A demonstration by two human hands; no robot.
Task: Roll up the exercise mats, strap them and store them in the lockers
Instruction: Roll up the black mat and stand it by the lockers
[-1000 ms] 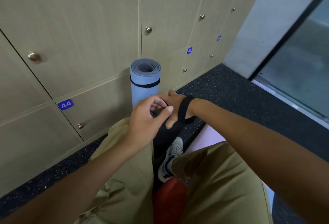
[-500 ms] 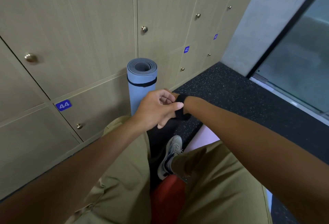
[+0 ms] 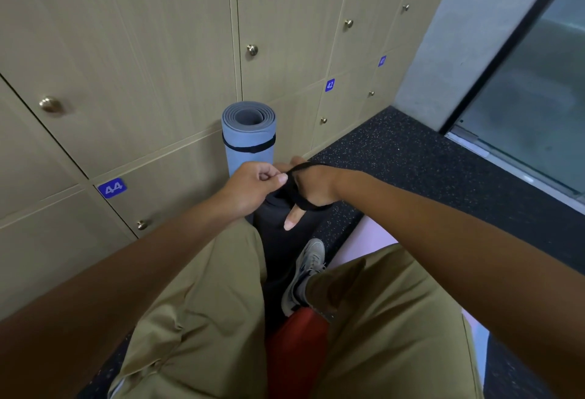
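Head view: left hand (image 3: 253,188) pinches the black strap (image 3: 296,197) looped round the open right hand (image 3: 311,188), just before the rolled blue mat (image 3: 248,137).

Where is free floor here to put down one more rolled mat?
Bare speckled black floor lies between the beige lockers and the glass door. It is crowded by locker 44: the strapped blue-grey rolled mat, both legs, a dark mat.

Blue mat (image 3: 248,135) rolled, strapped, upright.

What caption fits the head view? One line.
Left hand pinches a black elastic strap looped around the right hand, beside an upright strapped blue rolled foam mat.
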